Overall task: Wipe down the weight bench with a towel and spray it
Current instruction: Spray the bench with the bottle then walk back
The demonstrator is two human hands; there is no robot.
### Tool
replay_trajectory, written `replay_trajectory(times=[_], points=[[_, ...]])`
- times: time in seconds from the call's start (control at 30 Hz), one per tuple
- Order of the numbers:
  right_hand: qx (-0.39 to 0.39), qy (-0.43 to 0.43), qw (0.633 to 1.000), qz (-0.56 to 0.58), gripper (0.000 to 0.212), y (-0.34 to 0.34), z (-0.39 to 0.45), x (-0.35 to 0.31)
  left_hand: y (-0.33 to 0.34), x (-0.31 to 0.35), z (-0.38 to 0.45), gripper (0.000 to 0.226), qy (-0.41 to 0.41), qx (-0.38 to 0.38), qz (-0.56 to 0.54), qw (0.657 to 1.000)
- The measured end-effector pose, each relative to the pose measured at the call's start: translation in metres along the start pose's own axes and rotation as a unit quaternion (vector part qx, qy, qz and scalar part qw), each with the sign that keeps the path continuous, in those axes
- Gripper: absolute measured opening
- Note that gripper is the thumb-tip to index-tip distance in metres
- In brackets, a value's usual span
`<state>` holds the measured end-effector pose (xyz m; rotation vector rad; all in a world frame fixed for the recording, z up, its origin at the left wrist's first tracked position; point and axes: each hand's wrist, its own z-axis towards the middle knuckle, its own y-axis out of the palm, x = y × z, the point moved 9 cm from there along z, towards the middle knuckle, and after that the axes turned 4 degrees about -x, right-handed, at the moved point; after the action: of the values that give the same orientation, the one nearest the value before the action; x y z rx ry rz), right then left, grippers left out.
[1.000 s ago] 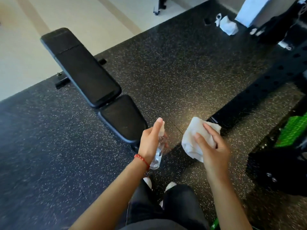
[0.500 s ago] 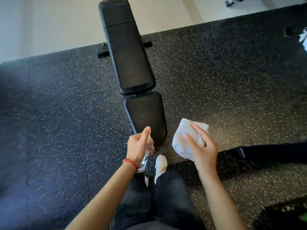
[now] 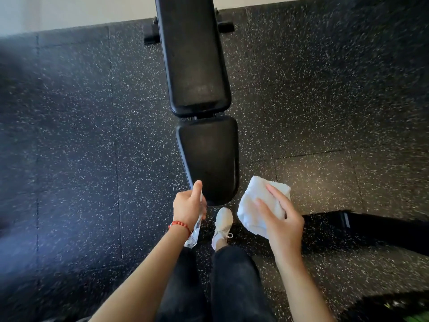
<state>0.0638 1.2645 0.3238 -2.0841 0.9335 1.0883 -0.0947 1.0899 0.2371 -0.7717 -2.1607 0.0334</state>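
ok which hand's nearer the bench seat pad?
Left. The left hand, gripping the spray bottle, overlaps the seat pad's near left corner. The right hand, holding the towel, sits off its right side.

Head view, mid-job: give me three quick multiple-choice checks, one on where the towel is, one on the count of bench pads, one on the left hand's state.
1. Where is the towel?
A. draped on the bench
B. in the right hand, off the bench's near end
C. on the floor

2. How many black pads does the bench show?
A. one
B. two
C. three

3. What is the left hand doing?
A. gripping a clear spray bottle
B. hanging empty
C. pressing the seat pad

Key: B, fingers curl over the white cloth; B, a long pad and a short pad meet at a gap; A, the bottle sticks out below the fist.
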Motion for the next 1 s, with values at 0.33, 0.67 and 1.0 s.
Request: replay_trajectory(times=[0.33,0.67,1.0], points=[[-0.013,0.013,1.0,-0.009,0.033,0.018,0.016,-0.004,-0.007,-0.02,0.007,0.056,-0.033,0.012,0.004,0.999],[0.006,0.008,1.0,-0.008,0.033,0.056,0.022,-0.031,-0.03,0.028,0.033,0.061,0.02,-0.063,-0.025,0.997],[0.11,-0.002,0.994,0.023,0.03,0.165,0.031,-0.065,-0.103,0.106,0.124,0.071,0.089,-0.174,0.095,0.976]])
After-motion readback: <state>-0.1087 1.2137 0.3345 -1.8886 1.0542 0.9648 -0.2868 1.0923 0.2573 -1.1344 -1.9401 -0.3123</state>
